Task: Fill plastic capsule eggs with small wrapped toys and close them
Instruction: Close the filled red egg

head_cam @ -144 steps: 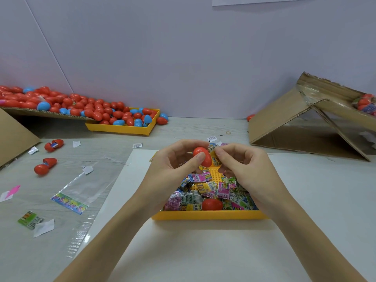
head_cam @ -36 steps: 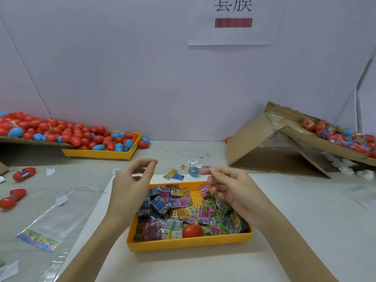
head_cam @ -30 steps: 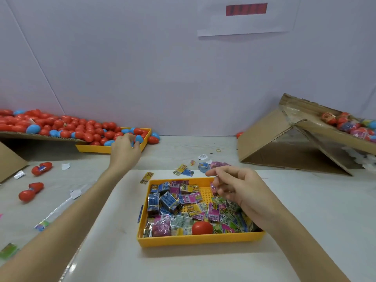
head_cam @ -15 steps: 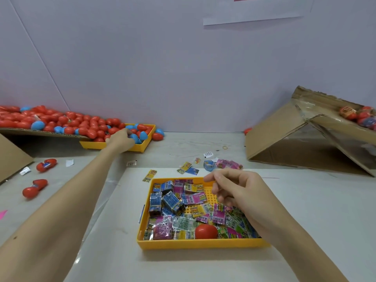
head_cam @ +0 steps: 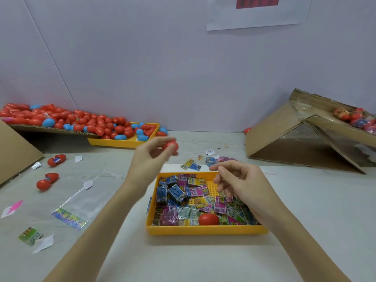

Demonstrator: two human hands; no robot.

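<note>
left hand (head_cam: 151,157) pinches red egg (head_cam: 171,147) above worktop, blurred | right hand (head_cam: 242,184) loosely curled, empty, over toy tray (head_cam: 203,230) | advice: split egg first, pick one packet (head_cam: 198,190), seat fully, press halves shut

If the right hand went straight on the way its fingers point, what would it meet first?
The right hand points left, over the yellow tray, so probably the left hand holding a red egg; depth is unclear.
</note>
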